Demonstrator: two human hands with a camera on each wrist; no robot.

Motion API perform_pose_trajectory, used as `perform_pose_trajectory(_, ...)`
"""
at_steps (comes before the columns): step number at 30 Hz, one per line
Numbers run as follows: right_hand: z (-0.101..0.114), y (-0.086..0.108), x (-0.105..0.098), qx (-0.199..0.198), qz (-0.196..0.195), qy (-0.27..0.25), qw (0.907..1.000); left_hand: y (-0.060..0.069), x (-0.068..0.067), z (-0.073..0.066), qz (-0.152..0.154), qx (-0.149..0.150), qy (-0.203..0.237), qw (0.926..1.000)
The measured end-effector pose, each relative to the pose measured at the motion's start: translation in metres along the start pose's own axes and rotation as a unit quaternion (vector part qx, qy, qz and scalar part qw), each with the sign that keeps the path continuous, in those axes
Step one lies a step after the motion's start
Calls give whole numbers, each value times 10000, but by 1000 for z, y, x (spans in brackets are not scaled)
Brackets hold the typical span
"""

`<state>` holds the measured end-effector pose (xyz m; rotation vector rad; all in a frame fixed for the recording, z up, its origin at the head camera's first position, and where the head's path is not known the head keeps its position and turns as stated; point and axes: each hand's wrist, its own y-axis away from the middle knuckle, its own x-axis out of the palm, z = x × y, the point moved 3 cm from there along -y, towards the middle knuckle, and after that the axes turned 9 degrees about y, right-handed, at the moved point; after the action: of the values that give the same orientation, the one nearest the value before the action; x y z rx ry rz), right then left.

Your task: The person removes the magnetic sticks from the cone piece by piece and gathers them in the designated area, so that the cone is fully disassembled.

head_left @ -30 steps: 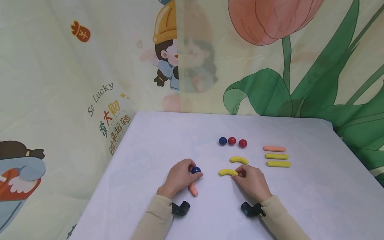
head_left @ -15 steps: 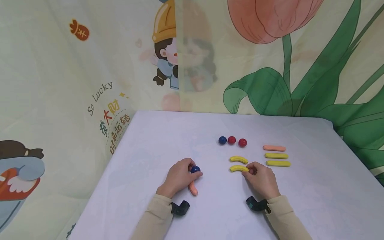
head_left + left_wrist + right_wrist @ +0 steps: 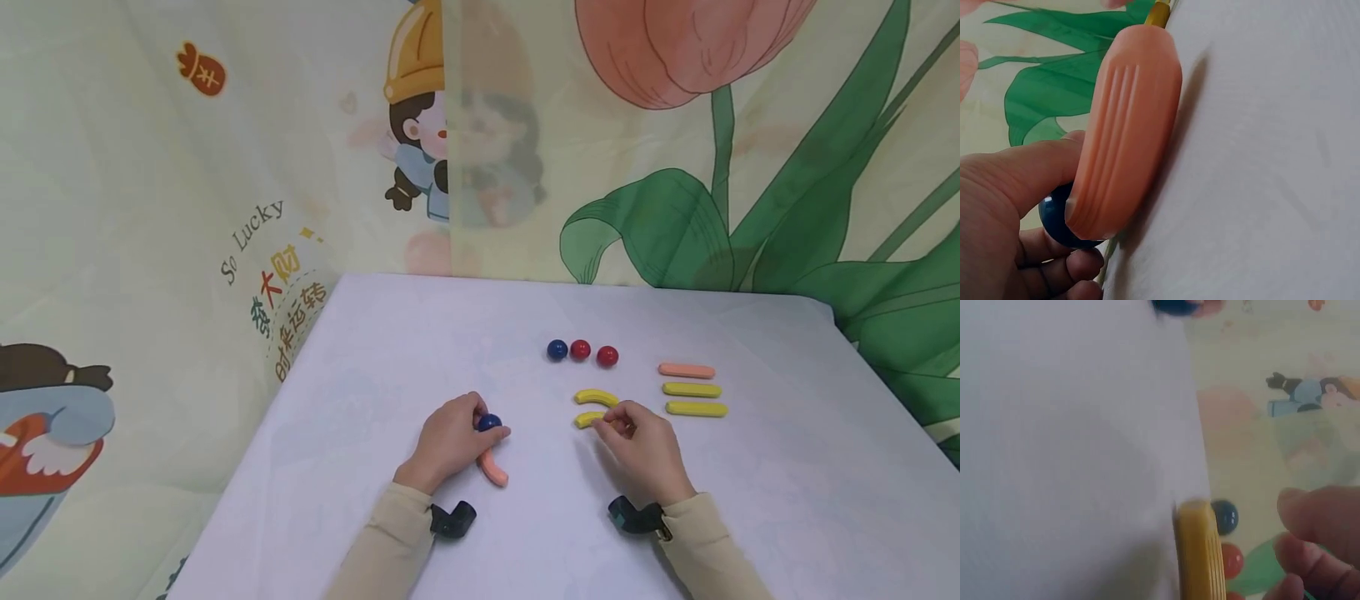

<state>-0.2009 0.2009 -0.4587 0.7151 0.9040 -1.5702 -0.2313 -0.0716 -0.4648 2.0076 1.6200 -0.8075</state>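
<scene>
My left hand (image 3: pixel 448 442) pinches a shiny blue ball (image 3: pixel 490 422) between thumb and fingers. A curved pink rod (image 3: pixel 493 469) reaches toward me from below that ball; in the left wrist view the grooved pink rod (image 3: pixel 1129 137) overlaps the blue ball (image 3: pixel 1057 215). My right hand (image 3: pixel 645 446) is over the nearer of two curved yellow rods (image 3: pixel 588 420), hiding its right end. In the right wrist view the thumb and fingers of the right hand (image 3: pixel 1325 540) stand apart, beside a grooved yellow rod (image 3: pixel 1200 559). Just behind lies the other curved yellow rod (image 3: pixel 596 397).
Farther back on the white-covered table (image 3: pixel 405 333) sit a loose blue ball (image 3: pixel 557 350) and two red balls (image 3: pixel 581 350). To the right lie a straight pink rod (image 3: pixel 686 370) and two straight yellow rods (image 3: pixel 692 389). A printed curtain (image 3: pixel 510 250) hangs behind.
My right hand slid the nearer curved yellow rod rightward below the other one, then let it go and shifted slightly left. The pink rod's near end swung right under my left hand.
</scene>
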Motion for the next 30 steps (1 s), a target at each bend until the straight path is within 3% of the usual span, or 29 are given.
perform_pose_trajectory(6,34,15,30,-915,1119,-539,9880,-1,0,-1,-141,-52,-13,9999)
perform_pose_trajectory(9,44,20,40,-1256,1339,-604,9811,-1,0,-2,-185,-41,-20,9998)
perform_pose_trajectory(11,48,22,44,-1400,1285,-588,9800,-1,0,-2,-197,-19,-40,9998)
perform_pose_trajectory(22,63,4,54,-1106,1068,-779,9850,3,10,-10,334,632,-27,9974)
perform_pose_trajectory(28,72,-6,58,-953,1462,-822,9812,3,12,-12,500,991,14,9938)
perform_pose_trajectory(30,73,-8,59,-926,1586,-765,9800,4,10,-12,623,973,33,9933)
